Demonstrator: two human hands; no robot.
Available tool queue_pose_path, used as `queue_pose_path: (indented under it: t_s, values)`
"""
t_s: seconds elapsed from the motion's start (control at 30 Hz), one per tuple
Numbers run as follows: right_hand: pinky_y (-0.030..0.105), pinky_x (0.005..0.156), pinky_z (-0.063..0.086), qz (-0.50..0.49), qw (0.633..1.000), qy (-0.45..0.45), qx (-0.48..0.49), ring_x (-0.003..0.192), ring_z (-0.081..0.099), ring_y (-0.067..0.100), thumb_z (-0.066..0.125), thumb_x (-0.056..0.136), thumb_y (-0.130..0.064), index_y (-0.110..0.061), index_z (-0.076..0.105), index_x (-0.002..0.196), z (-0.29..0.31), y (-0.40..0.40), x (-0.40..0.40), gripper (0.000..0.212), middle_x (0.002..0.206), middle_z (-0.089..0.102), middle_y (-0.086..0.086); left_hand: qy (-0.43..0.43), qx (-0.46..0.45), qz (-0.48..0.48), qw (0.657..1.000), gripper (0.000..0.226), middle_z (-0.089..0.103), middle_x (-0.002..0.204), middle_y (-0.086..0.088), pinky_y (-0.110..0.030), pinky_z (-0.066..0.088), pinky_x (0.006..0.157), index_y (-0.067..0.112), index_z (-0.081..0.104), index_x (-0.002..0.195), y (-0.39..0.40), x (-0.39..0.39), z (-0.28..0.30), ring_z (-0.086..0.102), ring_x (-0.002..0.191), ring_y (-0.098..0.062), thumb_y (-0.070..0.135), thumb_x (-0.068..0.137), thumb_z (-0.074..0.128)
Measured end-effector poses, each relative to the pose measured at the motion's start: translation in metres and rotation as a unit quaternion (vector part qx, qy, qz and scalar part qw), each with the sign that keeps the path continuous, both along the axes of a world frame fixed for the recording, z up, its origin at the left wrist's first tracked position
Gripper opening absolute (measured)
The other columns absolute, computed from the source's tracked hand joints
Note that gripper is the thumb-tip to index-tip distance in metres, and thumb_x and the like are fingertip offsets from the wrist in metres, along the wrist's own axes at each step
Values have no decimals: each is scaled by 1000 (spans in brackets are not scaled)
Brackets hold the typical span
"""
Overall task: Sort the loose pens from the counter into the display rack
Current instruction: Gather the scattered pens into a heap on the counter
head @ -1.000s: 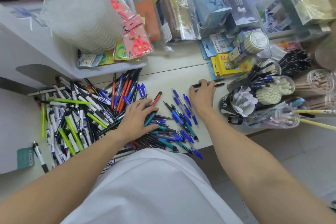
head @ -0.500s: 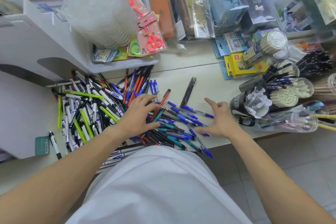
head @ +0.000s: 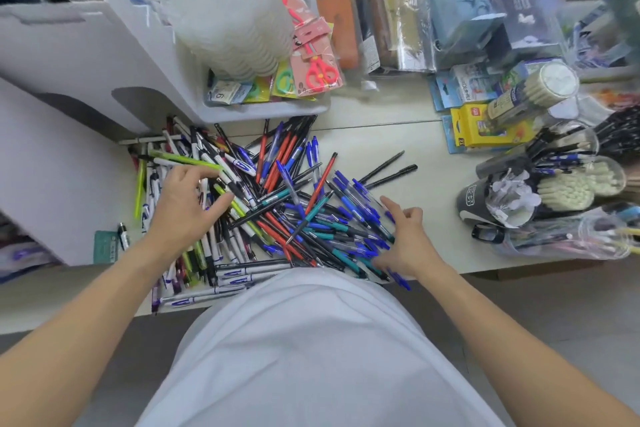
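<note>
Nearest the camera, a white garment (head: 304, 350) fills the lower centre, and both bare forearms extend forward from it over the counter (head: 391, 135).

The pile of loose pens (head: 277, 211) serves as the landmark. It lies on the counter directly ahead of the garment and holds blue, red, teal, black, white and lime-green pens in no order.

The left hand (head: 183, 204) rests on the left part of the pile, over the white and lime-green pens. Its fingers are spread and lightly bent; it grips nothing.

The right hand (head: 405, 239) lies at the right edge of the pile, on the blue pens. Its fingers are spread and relaxed; it holds nothing.

Two black pens (head: 389, 170) lie apart from the pile, just beyond its right side.

Right of the pile, a cluster of pen cups (head: 554, 191) lies tipped on its side, stocked with pens and pencils.

Beyond the pile, a white bin (head: 277, 107) holds a stack of translucent cups (head: 228, 10) and packaged scissors (head: 318, 69).
</note>
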State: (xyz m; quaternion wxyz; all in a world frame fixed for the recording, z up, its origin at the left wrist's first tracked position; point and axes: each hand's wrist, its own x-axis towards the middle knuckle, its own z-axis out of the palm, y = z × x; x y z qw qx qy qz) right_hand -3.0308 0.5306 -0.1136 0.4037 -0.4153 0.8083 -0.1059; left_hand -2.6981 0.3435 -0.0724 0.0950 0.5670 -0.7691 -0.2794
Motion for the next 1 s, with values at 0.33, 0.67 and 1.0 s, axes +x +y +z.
queue_pose_path:
  t_s: [0.33,0.67,1.0]
  values:
    - [32,80,52,141,988,66,11,73,47,7,97,53,-34,-42,24,156,0,30,-11,127,124,30,-1,-150,118,-50,980,130,-17,166,5,-76,0,110,52,14,153,15,0,-21,-19,151,-37,79,45,80]
    - [22,73,47,124,992,8,-29,72,59,13,90,63,-11,-35,36,153,-11,-26,10,108,116,40,-1,-194,73,-60,977,114,-12,168,0,-76,2,112,46,11,157,24,-14,-33,-18,150,-41,76,65,72]
    - [25,78,49,121,991,-17,-60,96,57,13,96,63,-29,-38,31,153,10,-50,24,112,127,36,-3,-13,86,90,992,121,13,165,-2,-51,15,123,30,20,157,13,31,-9,11,152,-24,57,60,88]
